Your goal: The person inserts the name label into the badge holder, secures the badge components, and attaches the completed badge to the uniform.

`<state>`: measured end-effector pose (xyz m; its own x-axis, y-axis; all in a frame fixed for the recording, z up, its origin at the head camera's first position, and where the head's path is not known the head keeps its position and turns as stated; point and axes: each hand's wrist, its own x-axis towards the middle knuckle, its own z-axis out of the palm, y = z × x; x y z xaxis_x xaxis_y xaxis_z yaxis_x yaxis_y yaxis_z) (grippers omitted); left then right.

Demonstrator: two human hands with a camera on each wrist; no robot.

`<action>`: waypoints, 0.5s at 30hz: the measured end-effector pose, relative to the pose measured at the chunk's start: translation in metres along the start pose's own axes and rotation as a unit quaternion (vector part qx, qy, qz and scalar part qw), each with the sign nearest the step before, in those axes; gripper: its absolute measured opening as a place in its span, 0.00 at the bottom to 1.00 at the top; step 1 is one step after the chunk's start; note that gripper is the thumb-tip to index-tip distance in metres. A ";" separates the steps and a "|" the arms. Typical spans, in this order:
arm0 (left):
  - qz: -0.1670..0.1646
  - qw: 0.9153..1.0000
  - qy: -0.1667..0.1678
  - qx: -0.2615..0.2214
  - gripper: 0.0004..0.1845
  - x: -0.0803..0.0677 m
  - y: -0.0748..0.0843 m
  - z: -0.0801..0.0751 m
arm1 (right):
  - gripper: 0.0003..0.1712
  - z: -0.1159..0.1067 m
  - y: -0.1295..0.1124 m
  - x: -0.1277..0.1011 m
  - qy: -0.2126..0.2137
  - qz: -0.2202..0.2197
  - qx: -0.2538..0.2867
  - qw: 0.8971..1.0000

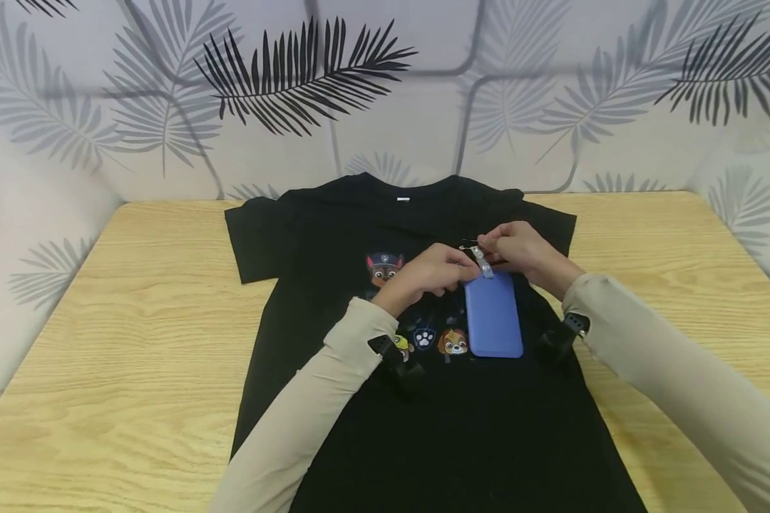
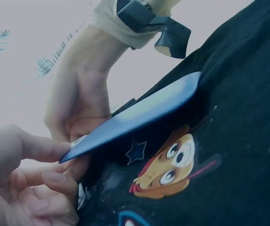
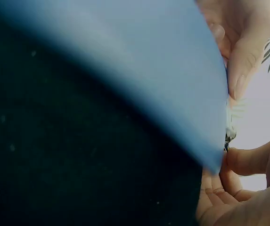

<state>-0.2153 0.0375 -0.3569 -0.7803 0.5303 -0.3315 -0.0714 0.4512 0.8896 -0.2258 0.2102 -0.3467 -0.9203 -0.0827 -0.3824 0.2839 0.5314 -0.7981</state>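
Observation:
A blue badge holder [image 1: 494,317] hangs over the upper right chest of a black T-shirt [image 1: 436,434]. My left hand [image 1: 426,274] pinches the holder's top edge between thumb and fingers, as the left wrist view shows on the holder [image 2: 139,113]. From the holder's top runs a short clear strap with a metal clip [image 1: 481,260]. My right hand [image 1: 520,249] pinches the clip end of that strap. In the right wrist view the holder [image 3: 139,61] covers much of the picture, tilted above the dark cloth. Fingers partly hide the clip.
Lying flat on a light wooden table [image 1: 135,342], the shirt carries printed cartoon dogs, one of them a dog face [image 1: 453,342]. Behind the table hangs a pale cloth with leaf prints [image 1: 308,78]. Each wrist wears a small black camera [image 1: 560,338].

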 end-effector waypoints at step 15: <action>0.024 0.925 0.171 0.339 0.22 0.014 -0.006 0.001 | 0.15 -0.012 0.003 0.002 -0.027 -0.021 -0.072 0.997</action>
<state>-0.2253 0.0427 -0.3668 -0.9314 0.3562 -0.0746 0.2844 0.8404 0.4613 -0.2305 0.2222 -0.3444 -0.9137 -0.1507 -0.3773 0.2003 0.6410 -0.7410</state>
